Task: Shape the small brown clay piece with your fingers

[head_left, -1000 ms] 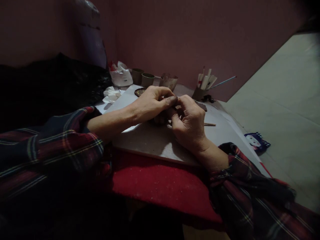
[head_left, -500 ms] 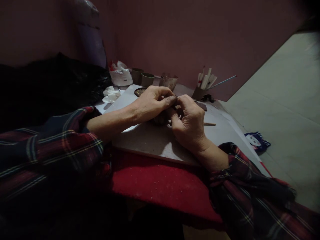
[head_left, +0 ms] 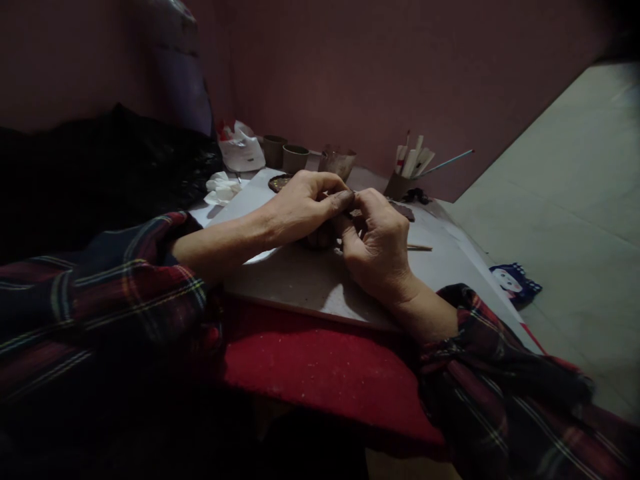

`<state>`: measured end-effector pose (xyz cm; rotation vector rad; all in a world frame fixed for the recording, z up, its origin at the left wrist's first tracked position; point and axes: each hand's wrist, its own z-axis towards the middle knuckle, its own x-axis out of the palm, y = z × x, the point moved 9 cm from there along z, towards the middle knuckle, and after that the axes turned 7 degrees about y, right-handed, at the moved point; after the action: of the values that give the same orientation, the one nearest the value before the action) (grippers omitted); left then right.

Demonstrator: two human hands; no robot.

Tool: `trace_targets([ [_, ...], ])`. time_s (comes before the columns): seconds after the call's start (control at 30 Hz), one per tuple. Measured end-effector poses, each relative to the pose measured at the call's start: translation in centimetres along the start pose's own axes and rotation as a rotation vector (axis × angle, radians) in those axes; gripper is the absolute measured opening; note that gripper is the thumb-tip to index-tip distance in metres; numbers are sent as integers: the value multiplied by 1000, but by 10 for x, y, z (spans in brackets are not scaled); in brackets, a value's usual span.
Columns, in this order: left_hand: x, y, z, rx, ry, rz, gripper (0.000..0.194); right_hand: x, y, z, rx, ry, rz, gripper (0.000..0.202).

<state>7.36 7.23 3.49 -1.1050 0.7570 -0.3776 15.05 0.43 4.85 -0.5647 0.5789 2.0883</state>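
My left hand (head_left: 307, 203) and my right hand (head_left: 377, 240) meet above a pale board (head_left: 295, 280), their fingertips close together. Both have bent, closed fingers around something small and dark that is mostly hidden; I cannot make out what it is. Dark smears cover the left thumb. Just right of my right hand, a thin wooden stick (head_left: 420, 248) lies on the board. Behind that hand is a flat brown piece (head_left: 403, 211). A dark round dish (head_left: 279, 183) shows partly behind my left hand.
At the back stand two cups (head_left: 274, 152) (head_left: 295, 160), a smeared clear container (head_left: 337, 163) and a holder (head_left: 397, 187) with sticks. Crumpled tissue (head_left: 221, 189) and a white bag (head_left: 243, 150) are at the left. Red cloth (head_left: 320, 367) covers the near edge.
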Motion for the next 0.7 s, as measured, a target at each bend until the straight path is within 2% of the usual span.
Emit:
trace_targets([
  [0.7, -1, -3, 0, 22, -11, 42, 15, 0, 0, 0, 10, -2, -14, 8],
])
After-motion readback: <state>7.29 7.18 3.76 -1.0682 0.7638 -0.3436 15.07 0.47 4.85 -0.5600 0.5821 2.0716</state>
